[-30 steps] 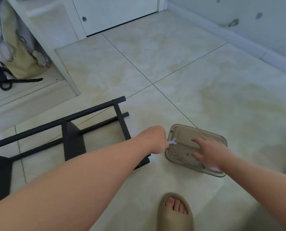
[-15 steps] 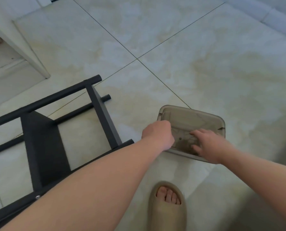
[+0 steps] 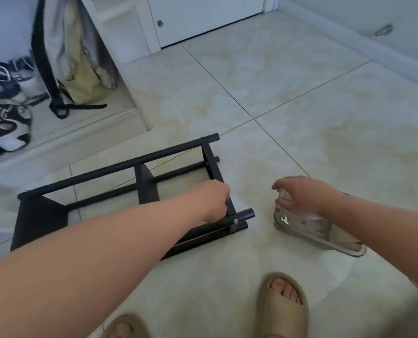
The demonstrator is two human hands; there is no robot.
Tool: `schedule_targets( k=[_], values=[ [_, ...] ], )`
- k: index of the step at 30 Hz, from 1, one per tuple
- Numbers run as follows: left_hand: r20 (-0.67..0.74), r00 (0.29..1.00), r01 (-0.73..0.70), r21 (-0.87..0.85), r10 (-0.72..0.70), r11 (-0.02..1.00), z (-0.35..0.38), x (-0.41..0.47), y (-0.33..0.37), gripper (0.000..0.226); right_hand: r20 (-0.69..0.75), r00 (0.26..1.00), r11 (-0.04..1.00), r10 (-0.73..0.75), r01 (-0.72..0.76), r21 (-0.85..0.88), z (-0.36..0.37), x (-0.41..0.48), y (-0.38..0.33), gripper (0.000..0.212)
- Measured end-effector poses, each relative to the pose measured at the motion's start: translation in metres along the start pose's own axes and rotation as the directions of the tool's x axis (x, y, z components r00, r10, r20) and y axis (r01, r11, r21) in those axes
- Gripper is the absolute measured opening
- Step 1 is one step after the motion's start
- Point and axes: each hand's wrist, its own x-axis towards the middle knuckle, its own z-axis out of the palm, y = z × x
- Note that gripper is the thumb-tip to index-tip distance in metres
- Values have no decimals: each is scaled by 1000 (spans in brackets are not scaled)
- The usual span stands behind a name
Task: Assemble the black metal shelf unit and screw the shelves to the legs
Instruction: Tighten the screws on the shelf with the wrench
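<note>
- Head view: I saw the black metal shelf unit [image 3: 139, 189] lying on its side on the tiled floor [image 3: 300, 106], left of centre, with its legs running from the left edge towards the middle.
- My left hand [image 3: 215, 201] reached across it, its fingers curled round the short end bar between two legs, gripping the frame.
- A silver screw [image 3: 236, 221] showed in the near leg, just beside that hand.
- My right hand [image 3: 303, 198] lay on the left end of a translucent grey container [image 3: 325, 235], apart from the shelf on its right. Its fingers were bent over the rim, but with the blur I could not tell whether they actually held it.
- A small silver wrench [image 3: 284, 219] sat inside the container, close under that hand.
- Two tan sandals [image 3: 282, 306] stood at the bottom edge.
- A backpack [image 3: 81, 74] and some shoes [image 3: 5, 123] were in the alcove at upper left.
</note>
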Motion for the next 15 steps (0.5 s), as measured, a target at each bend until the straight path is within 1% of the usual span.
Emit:
schedule_targets(
  k=[2,5,6,8,11,13,15],
  values=[
    [-18,997,78,31,-77,996,-2,-22,-32,30,18,999,999,-45,45,1,-7,8,-28,42],
    [-36,977,211,10,-211,977,7,-48,-74,35,58,993,993,-104,107,-44,-7,20,-63,44],
    [-28,972,234,15,-234,972,12,-55,-84,37,74,990,990,-122,126,-63,-3,24,-73,45],
    [23,976,214,47,-216,976,26,-64,-100,40,134,979,981,-155,168,-97,8,28,-89,47],
    [111,987,102,96,-113,990,49,-68,-112,45,201,956,950,-213,251,-188,31,28,-103,42],
    [159,985,58,82,-71,995,62,-63,-114,41,186,954,934,-235,275,-228,41,30,-104,38],
    [189,979,69,18,-71,997,74,-56,-113,37,170,955,938,-242,275,-212,45,35,-102,34]
  ],
)
